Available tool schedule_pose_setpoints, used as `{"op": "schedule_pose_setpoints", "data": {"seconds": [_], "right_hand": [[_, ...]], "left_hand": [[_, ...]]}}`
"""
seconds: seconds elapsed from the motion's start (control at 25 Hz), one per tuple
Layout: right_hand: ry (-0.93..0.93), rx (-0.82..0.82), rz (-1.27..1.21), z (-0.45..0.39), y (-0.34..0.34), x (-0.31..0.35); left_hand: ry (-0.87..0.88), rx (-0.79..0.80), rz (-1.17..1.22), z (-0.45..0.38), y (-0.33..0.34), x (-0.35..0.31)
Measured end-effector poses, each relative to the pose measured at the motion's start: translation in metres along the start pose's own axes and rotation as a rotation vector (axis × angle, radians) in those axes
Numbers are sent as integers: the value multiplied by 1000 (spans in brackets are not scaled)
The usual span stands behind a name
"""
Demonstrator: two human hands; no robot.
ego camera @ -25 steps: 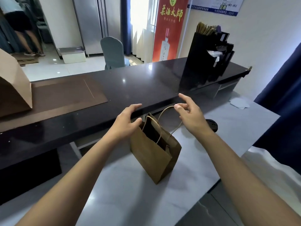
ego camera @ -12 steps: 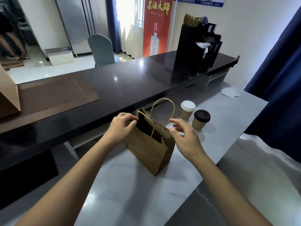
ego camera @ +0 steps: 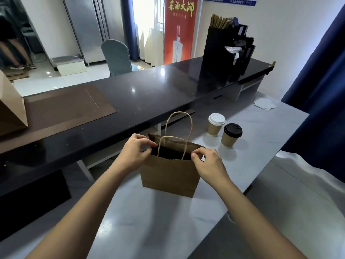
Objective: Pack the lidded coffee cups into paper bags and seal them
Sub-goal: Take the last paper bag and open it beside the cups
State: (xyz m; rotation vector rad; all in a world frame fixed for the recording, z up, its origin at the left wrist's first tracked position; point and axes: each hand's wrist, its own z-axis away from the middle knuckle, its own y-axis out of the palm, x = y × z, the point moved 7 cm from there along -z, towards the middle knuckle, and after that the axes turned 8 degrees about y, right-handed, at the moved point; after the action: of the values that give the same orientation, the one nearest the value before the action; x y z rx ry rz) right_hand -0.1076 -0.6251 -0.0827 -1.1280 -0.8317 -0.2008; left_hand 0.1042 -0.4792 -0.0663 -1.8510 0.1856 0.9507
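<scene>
A brown paper bag [ego camera: 169,174] stands open at centre on the pale tabletop [ego camera: 153,221]. The left hand [ego camera: 135,152] and right hand [ego camera: 207,164] each pinch its top rim. Two lidded coffee cups [ego camera: 224,130] wait at two o'clock, unpacked; filling and sealing remain.

Matt brown paper bag [ego camera: 169,174], paper cups [ego camera: 214,128] with smooth plastic lids, glossy dark stone counter [ego camera: 149,94].
</scene>
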Motion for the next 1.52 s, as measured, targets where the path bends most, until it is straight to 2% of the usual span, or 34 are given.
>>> {"op": "schedule_pose_setpoints", "data": {"seconds": [0.2,0.4,0.72,1.0,1.4,1.52], "right_hand": [[107,-41,101,-2,-5,-3],[107,-12,117,0,-9,-5],[39,86,101,-15,-33,-21],[-46,138,117,-44,-70,-54],[-222,282,160,-89,-122,-101],[-246,305,154,-102,-131,-109]], "left_hand": [[-31,186,-4,4,6,3],[-54,373,-11,10,16,1],[-76,481,69,23,41,-16],[-132,440,49,25,80,-51],[-380,130,72,9,136,-102],[-392,71,75,6,148,-114]]}}
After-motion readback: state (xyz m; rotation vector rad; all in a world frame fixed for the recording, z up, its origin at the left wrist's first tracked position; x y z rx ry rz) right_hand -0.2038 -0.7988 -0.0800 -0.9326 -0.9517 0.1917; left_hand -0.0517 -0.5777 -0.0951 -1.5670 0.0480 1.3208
